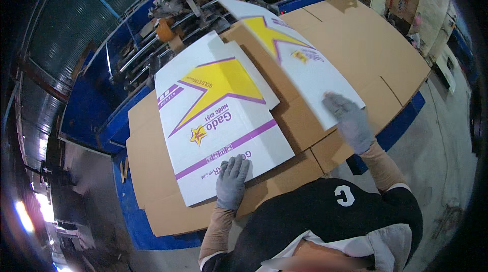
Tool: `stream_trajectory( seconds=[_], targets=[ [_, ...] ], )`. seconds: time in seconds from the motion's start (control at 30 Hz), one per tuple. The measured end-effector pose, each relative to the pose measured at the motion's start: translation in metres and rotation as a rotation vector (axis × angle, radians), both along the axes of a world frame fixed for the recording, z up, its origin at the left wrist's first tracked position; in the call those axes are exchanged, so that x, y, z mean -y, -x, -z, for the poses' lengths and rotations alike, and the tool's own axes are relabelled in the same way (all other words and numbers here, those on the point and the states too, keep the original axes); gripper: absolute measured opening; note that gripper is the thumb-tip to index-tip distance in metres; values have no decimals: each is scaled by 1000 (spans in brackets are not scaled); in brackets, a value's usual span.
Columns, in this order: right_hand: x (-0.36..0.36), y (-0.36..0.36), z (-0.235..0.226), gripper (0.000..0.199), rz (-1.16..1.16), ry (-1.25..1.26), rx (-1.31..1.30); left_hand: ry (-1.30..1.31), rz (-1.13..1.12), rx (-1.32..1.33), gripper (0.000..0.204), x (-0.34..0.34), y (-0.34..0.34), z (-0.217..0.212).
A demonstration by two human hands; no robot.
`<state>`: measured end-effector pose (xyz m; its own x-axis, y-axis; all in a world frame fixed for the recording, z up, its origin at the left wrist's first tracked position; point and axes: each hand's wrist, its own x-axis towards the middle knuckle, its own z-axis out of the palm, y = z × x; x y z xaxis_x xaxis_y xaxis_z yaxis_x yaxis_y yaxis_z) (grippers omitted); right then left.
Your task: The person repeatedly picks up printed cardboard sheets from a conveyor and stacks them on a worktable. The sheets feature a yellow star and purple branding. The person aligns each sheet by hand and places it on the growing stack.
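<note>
1. The left hand (232, 181), in a grey glove, lay flat with fingers spread on the near edge of a white printed carton blank (218, 119), gripping nothing.
2. The right hand (351, 122), also gloved, pressed open-palmed on a second white carton blank (300, 69).
3. Both blanks rested on brown cardboard sheets (356, 43) over the blue table (401, 122).

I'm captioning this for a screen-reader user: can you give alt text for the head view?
A person's gloved left hand presses on a white flattened carton with a yellow star, while the gloved right hand rests on a second white carton. Both lie on brown cardboard sheets stacked on a blue table.
</note>
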<state>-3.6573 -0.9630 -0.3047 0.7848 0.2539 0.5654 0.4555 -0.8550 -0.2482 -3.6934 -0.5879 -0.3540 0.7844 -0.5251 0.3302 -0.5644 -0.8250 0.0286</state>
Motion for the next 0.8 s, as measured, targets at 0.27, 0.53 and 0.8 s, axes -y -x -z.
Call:
stream_trajectory(
  seconds=[0.27, 0.53, 0.8],
  targets=[
    [-36, -6, 66, 41, -166, 456, -108, -6, 9, -62, 44, -7, -4, 2],
    [-35, 1, 59, 39, -227, 414, -67, -80, -7, -132, 49, -10, 0, -8],
    [-80, -12, 56, 22, -1035, 74, -178, -3, -137, -628, 51, -4, -35, -74]
  ],
)
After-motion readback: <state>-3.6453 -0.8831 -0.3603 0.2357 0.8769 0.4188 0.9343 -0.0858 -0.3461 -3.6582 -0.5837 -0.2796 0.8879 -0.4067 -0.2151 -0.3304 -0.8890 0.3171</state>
